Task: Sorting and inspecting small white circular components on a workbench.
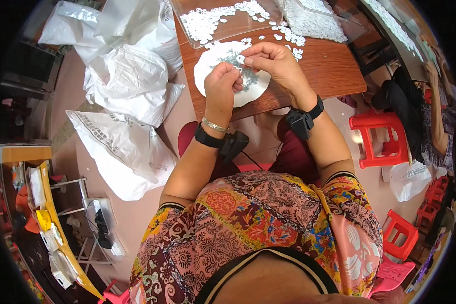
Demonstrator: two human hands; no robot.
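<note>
Over a white plate [203, 71] with scalloped edges, my two hands meet. My right hand [279, 66] pinches a small white oval plastic piece [240, 59] with a hole in it, between thumb and forefinger. Just below and left of that piece, my left hand [222, 83] is closed, its fingertips pressed together on something tiny, perhaps metallic, that I cannot make out. A heap of small grey pieces [249, 78] seems to lie on the plate, partly hidden by my hands. More white oval pieces [201, 26] are scattered beyond the plate.
The brown wooden table [329, 71] carries a clear-walled tray [187, 41] and a clear bag of white pieces [316, 23]. Full white sacks [121, 81] stand on the floor at left. A red stool [380, 121] and another person [435, 137] are at right.
</note>
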